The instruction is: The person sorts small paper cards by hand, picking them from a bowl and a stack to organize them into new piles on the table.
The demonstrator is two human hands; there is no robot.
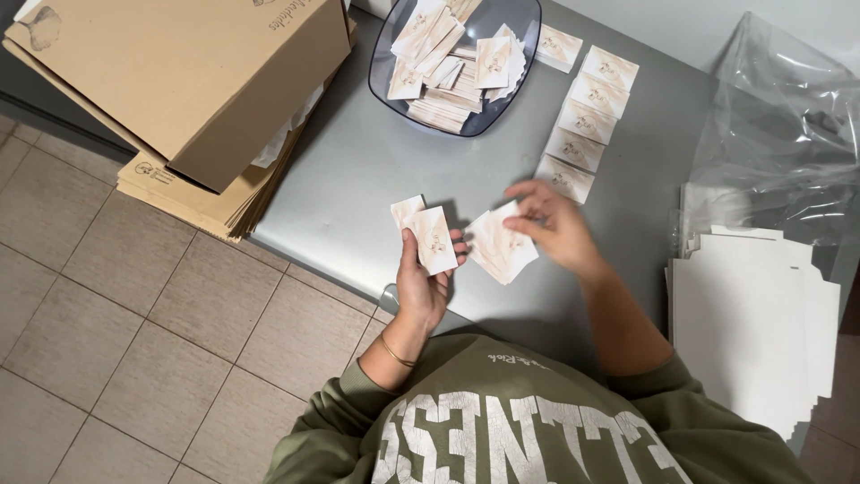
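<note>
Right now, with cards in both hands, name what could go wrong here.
1. The left hand pinches a small stack of cards loosely fanned; one could slip to the tiled floor, since the hand is near the table edge.
2. The right hand with its cards sits close to the row of laid-out cards; a sweep of the wrist might scatter them.
</note>
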